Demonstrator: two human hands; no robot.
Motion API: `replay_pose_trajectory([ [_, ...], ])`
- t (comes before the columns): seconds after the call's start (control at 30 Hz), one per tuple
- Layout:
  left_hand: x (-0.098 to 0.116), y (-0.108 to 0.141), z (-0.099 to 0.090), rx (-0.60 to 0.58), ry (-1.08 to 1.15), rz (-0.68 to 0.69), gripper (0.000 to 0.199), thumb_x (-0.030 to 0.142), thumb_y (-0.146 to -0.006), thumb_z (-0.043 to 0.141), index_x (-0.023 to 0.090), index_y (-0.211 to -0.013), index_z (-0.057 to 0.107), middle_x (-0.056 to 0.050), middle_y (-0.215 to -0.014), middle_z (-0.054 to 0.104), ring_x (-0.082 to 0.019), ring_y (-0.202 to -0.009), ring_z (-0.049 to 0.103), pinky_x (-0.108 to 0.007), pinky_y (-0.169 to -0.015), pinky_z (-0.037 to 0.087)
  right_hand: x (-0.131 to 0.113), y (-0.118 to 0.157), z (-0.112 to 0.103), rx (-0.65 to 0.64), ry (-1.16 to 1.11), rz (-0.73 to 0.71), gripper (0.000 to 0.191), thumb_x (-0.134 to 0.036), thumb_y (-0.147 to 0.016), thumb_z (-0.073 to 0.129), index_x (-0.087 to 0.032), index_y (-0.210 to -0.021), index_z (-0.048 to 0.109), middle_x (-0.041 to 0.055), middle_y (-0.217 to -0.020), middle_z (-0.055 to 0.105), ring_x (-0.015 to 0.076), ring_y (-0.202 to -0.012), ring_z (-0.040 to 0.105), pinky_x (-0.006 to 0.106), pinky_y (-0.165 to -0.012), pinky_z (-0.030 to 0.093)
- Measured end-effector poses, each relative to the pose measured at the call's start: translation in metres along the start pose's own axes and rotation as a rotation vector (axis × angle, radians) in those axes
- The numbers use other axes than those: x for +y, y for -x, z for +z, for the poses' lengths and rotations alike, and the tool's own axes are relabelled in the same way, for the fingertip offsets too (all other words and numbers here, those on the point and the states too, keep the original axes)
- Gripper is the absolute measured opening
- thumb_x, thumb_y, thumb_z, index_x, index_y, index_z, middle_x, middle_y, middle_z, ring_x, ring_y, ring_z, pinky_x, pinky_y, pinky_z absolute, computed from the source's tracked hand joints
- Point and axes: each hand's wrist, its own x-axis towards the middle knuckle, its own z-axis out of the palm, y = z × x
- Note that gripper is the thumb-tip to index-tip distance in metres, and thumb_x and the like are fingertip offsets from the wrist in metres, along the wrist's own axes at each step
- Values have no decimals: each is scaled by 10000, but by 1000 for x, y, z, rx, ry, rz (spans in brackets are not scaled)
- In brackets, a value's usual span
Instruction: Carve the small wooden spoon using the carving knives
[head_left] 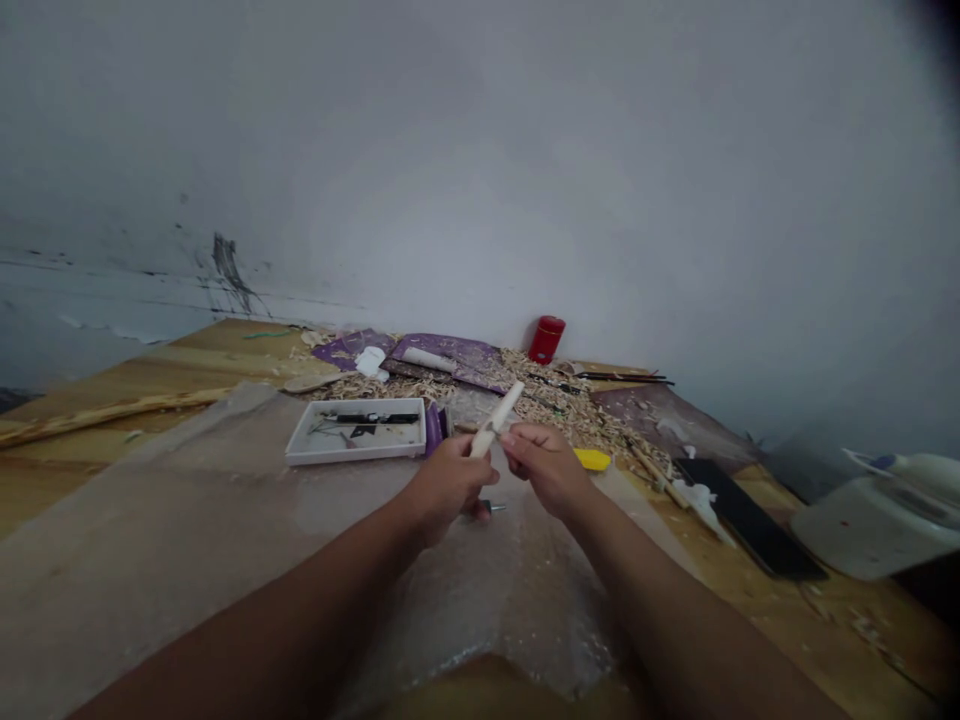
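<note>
My left hand [454, 480] is wrapped round a pale, whittled wooden stick [504, 408], which points up and away to the right. My right hand [546, 462] is closed in a pinch against the stick's side; whatever its fingers grip there is hidden or too small to name. Below the left fingers a short metal-tipped piece [493, 508] sticks out, and I cannot tell whether that hand holds it. Just behind the left hand stands a small purple object [435, 428]. A yellow piece [592, 459] lies beyond the right wrist.
Left of the hands sits a white tray [356, 459] with dark tools in it. Wood shavings [551, 405] cover the back, near a red can [546, 340] by the wall. Rightward are a black flat slab [750, 520] and a white rounded container [874, 525]. Clear plastic sheeting [225, 510] covers the front.
</note>
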Motion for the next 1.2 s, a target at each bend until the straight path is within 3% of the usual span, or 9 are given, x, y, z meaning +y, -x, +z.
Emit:
replay_pose_trajectory([
  [0.07, 2, 1, 0, -2, 3, 9, 138, 134, -554, 498, 171, -661, 419, 74, -479, 341, -47, -366, 319, -210, -346, 383, -1, 0, 1, -14, 36, -27, 361, -426, -749, 493, -160, -510, 443, -53, -453, 334, 68, -426, 275, 206, -417, 207],
  [0.2, 3, 2, 2, 4, -9, -8, 162, 123, -538, 499, 183, -587, 357, 92, -437, 283, -41, -340, 291, -215, -349, 373, -4, -1, -4, 214, 126, -84, 346, -422, -739, 505, -162, -518, 455, -46, -471, 355, 74, -454, 307, 205, -429, 227],
  [0.33, 3, 2, 3, -19, -20, 14, 139, 133, -536, 502, 176, -610, 392, 65, -487, 368, -53, -367, 335, -224, -359, 374, -5, 1, -5, -76, -69, 54, 353, -431, -744, 491, -161, -521, 448, -54, -438, 351, 64, -402, 270, 205, -401, 203],
  [0.4, 4, 2, 3, -19, -10, 17, 139, 134, -535, 498, 174, -636, 411, 58, -507, 390, -57, -377, 343, -230, -364, 380, -5, 1, -5, -162, -29, 48, 345, -420, -732, 510, -156, -517, 458, -52, -448, 364, 64, -416, 282, 203, -411, 210],
  [0.57, 1, 1, 2, 13, -21, -12, 159, 128, -530, 498, 184, -582, 358, 94, -434, 280, -45, -342, 278, -238, -361, 380, -8, -2, -10, 167, 167, -64, 347, -408, -752, 484, -157, -515, 457, -55, -457, 341, 70, -444, 292, 203, -434, 218],
  [0.73, 2, 0, 2, 22, -15, 0, 139, 142, -536, 501, 174, -644, 419, 82, -449, 321, -63, -370, 321, -238, -365, 380, -12, 0, -8, -115, 223, -77, 342, -403, -765, 461, -157, -527, 465, -48, -482, 360, 75, -475, 334, 197, -461, 251],
  [0.9, 2, 0, 3, 10, 33, -51, 175, 129, -533, 507, 190, -590, 354, 103, -386, 268, -50, -319, 270, -235, -363, 363, -8, -3, -10, 115, 280, -109, 359, -404, -776, 450, -161, -512, 437, -49, -473, 345, 75, -471, 329, 197, -463, 257],
  [1.07, -5, 1, -3, -112, 172, -13, 67, 167, -606, 481, 181, -644, 427, 112, -320, 247, -55, -292, 245, -260, -409, 400, -10, -1, -8, -153, 265, -115, 343, -417, -787, 429, -159, -568, 482, -40, -521, 395, 77, -510, 370, 191, -490, 288],
  [1.2, -7, 1, -6, -184, 177, -6, 117, 144, -596, 460, 183, -538, 365, 105, -297, 244, -44, -269, 199, -267, -408, 403, -12, 0, -10, 33, 233, -92, 362, -423, -777, 445, -162, -526, 429, -54, -483, 338, 69, -466, 316, 192, -455, 248],
])
